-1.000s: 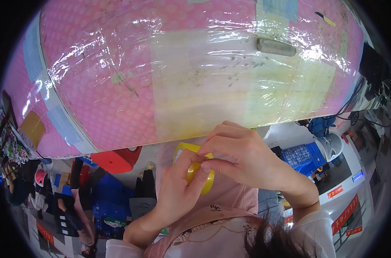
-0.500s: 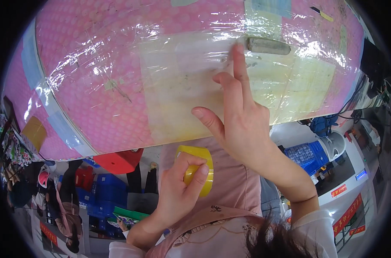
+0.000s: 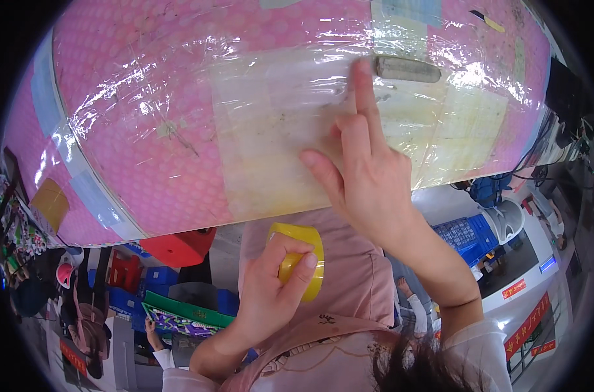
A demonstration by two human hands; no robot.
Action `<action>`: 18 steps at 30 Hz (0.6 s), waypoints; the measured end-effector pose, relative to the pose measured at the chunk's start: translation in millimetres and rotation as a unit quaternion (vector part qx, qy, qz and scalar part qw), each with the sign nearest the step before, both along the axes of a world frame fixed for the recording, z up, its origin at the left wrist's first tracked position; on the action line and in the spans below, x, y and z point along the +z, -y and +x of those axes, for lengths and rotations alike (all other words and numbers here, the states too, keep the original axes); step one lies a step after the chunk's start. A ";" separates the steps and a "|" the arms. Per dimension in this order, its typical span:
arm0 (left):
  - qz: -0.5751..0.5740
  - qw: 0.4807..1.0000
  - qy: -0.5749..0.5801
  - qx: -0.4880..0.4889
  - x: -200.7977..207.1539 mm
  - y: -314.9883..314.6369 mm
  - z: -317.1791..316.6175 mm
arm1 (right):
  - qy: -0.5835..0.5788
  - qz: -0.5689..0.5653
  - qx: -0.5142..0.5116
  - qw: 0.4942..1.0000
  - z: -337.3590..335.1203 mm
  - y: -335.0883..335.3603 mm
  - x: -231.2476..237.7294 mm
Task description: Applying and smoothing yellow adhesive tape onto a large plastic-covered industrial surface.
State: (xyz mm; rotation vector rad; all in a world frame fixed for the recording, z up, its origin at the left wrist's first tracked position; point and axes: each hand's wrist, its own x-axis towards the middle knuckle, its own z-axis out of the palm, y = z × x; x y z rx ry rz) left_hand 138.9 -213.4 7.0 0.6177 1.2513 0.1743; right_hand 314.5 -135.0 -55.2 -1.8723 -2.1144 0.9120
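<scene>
Tape [image 3: 316,268] in curled left fingers [image 3: 288,245]

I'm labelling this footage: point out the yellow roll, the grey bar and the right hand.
Yellow roll [image 3: 314,277]: head view, on the right side of its outer band.
Grey bar [image 3: 408,69]: head view, on the middle of its upper face.
Right hand [image 3: 375,176]: head view, on its back.

Right hand [image 3: 374,173] gone from yellow tape roll [image 3: 314,258], now stretched over pink table [image 3: 140,150], index fingertip [image 3: 363,68] just beside grey bar [image 3: 408,69]. Green tray-like thing [image 3: 184,308] showing larger at lower left. Co-worker's hand [image 3: 403,285] newly visible near right forearm [image 3: 437,264].
</scene>
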 end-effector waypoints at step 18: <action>0.015 1.000 0.004 -0.012 -1.2 -1.9 -4.2 | 0.019 0.017 0.003 1.000 -0.7 -12.4 1.9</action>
